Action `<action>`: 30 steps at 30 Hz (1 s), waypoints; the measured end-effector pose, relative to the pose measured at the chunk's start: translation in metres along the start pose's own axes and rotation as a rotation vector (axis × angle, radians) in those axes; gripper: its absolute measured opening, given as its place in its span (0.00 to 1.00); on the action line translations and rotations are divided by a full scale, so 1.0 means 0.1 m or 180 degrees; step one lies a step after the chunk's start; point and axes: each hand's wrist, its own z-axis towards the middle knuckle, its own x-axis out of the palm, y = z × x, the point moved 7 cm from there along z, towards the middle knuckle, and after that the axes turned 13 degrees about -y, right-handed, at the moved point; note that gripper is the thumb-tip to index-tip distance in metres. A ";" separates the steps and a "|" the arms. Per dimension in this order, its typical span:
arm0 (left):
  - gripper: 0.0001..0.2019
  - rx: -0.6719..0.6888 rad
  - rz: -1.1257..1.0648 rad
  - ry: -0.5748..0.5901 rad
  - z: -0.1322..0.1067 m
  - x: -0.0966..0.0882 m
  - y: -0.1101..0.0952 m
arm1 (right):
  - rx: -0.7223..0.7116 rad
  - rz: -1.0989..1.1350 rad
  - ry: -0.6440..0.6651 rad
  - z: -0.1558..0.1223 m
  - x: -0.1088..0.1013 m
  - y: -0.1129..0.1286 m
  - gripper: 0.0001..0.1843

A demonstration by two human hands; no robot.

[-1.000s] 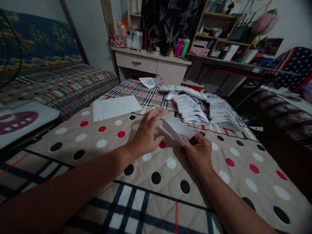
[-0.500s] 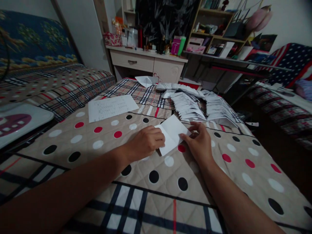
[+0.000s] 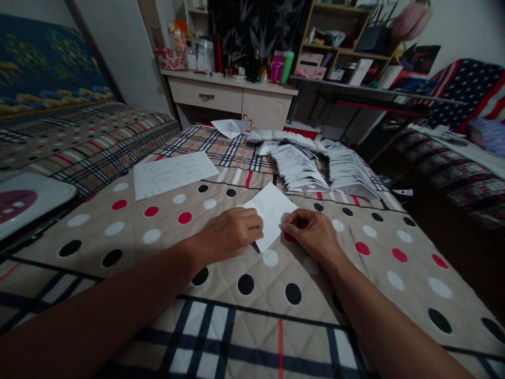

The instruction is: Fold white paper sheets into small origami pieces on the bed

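Note:
A small white sheet of paper (image 3: 275, 206) lies turned cornerwise on the bedspread, with a crease across it. My left hand (image 3: 235, 231) is closed on its left side, knuckles up, hiding that corner. At the lower right edge, the thumb and forefinger of my right hand (image 3: 311, 231) pinch together on the paper. Beyond both hands, two rows of folded white papers (image 3: 300, 166) stand packed closely, with another row of folded papers (image 3: 282, 138) behind them.
A sheet with handwriting (image 3: 173, 173) lies on the left of the dotted bedspread (image 3: 221, 326). One loose folded paper (image 3: 229, 128) rests near the far edge. A white dresser (image 3: 209, 97) stands beyond the bed, and a white lidded object (image 3: 35, 200) is at the left.
My right hand has shifted left along the paper's edge, and its fingers have drawn closer together. My left hand keeps its place on the paper. The view has shifted slightly.

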 end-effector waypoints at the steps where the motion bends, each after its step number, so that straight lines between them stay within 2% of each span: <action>1: 0.09 0.0004 -0.0020 0.0016 0.00 0.00 -0.01 | 0.0000 0.0013 0.0064 0.00 0.01 0.00 0.07; 5: 0.07 -0.0037 -0.0100 0.0052 0.02 -0.02 -0.03 | -0.0040 0.0082 0.0197 0.01 0.03 0.01 0.06; 14: 0.07 -0.0197 -0.0291 -0.0032 0.03 -0.02 -0.01 | -0.0058 0.0071 0.0219 0.03 0.04 0.01 0.04; 21: 0.12 -0.1203 -0.0538 -0.0277 -0.03 0.05 0.24 | -0.0036 0.0062 0.0305 0.03 0.05 0.01 0.04; 24: 0.14 -0.1638 -0.0330 -0.0239 -0.07 0.09 0.34 | -0.0073 0.0079 0.0264 0.03 0.04 0.02 0.04; 30: 0.15 -0.2215 -0.0236 -0.0125 -0.11 0.13 0.46 | -0.0059 0.0023 0.0281 0.03 0.04 0.03 0.04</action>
